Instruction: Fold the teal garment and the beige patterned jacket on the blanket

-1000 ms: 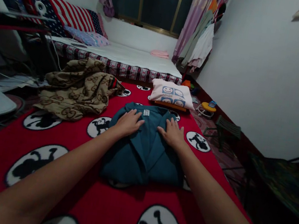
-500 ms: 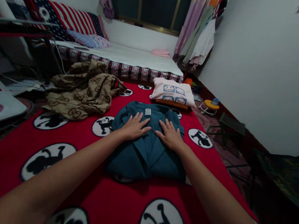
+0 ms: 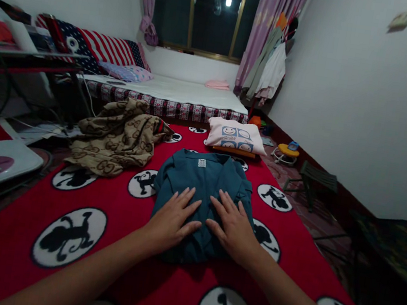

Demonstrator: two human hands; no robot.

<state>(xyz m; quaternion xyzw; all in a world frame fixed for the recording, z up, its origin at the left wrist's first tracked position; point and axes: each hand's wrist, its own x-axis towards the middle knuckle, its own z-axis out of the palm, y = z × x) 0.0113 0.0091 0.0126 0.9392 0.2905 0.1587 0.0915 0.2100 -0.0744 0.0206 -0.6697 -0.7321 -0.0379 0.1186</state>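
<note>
A teal shirt (image 3: 203,178) lies folded on a red blanket (image 3: 153,299) patterned with dark figures in white circles. Its collar and a small pale label point away from me. On the left half of the shirt, my left hand (image 3: 173,218) rests flat with fingers spread. My right hand (image 3: 233,225) lies likewise on the right half, palm down, fingers apart. Neither hand grips the cloth. The shirt's near edge is partly hidden behind my hands and wrists.
A crumpled brown patterned cloth (image 3: 120,142) lies to the left, and a pale pillow (image 3: 236,135) beyond the shirt. Farther back is a bed (image 3: 182,90). A low folding stool (image 3: 315,180) and a yellow stool (image 3: 288,150) stand on the right; a cluttered desk (image 3: 29,55) is at left.
Both hands have slid toward me over the shirt, from near its collar to its lower half. The shirt's near part looks flatter and narrower. The camera view has tilted up slightly.
</note>
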